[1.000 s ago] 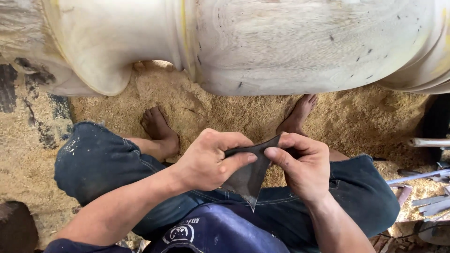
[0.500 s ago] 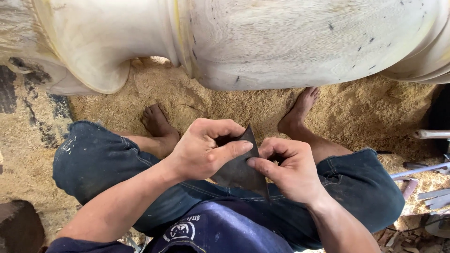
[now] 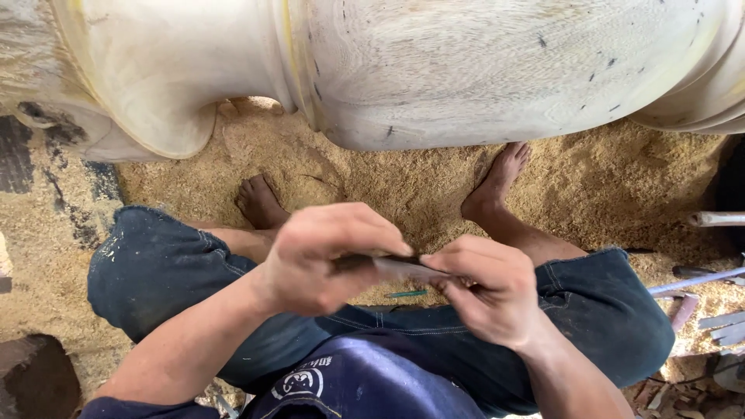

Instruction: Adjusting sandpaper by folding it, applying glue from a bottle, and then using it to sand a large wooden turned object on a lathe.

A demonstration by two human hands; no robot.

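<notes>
A thin dark sheet [image 3: 392,268], seen nearly edge-on and blurred, is held between both hands above the lap. The left hand [image 3: 326,256] is curled around the sheet's left end, with the fingers folded over the top and the thumb tucked beneath, so that the end is hidden inside the grip. The right hand [image 3: 485,291] is closed on the sheet's right end, the thumb being pressed along the upper face and the fingers bent under it. Both hands are thus shut in a pinching hold, and neither is seen open. What kind of material the sheet is made of cannot be told from this blurred view.

The hands are kept over blue jeans [image 3: 155,268], worn with the knees spread. Two bare feet [image 3: 260,203] are planted in sawdust [image 3: 372,178], which is spread thickly over the ground. A large pale turned wooden column [image 3: 434,70] is laid across the top of the view, just beyond the toes. A small green stick [image 3: 407,294] is seen under the hands.
</notes>
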